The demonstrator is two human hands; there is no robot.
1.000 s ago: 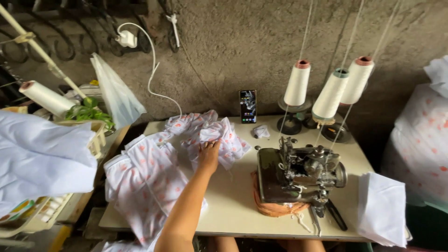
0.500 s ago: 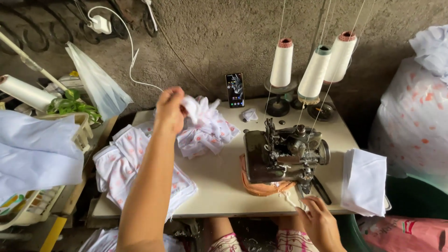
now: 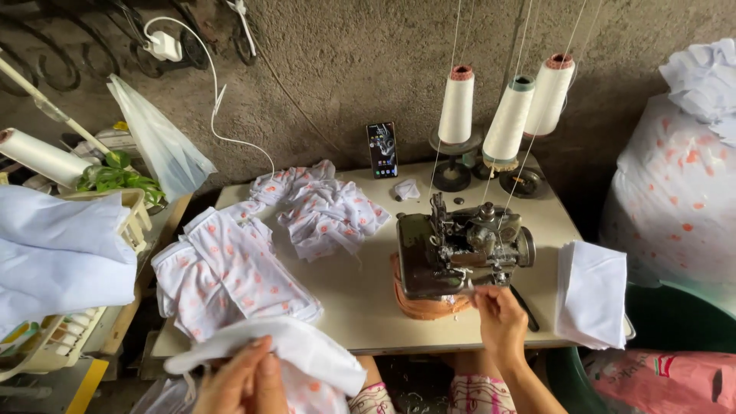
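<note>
My left hand (image 3: 241,379) is low at the front left, gripping a white fabric piece (image 3: 307,349) that drapes over the table's front edge. My right hand (image 3: 498,318) reaches up to the front of the dark overlock sewing machine (image 3: 460,249), its fingers pinched at the needle area; what they pinch is too small to tell. A stack of white fabric with pink dots (image 3: 230,272) lies left of the machine. A crumpled pile of the same fabric (image 3: 326,211) sits further back.
Three white thread cones (image 3: 506,107) stand behind the machine, next to a phone (image 3: 382,149) propped on the wall. A stack of plain white pieces (image 3: 590,291) lies at the table's right end. A large bag of fabric (image 3: 675,192) stands right; light blue cloth (image 3: 54,249) left.
My left hand came down from the crumpled pile at the back to the front edge, now holding a white piece. My right hand rose to the machine's needle area.
</note>
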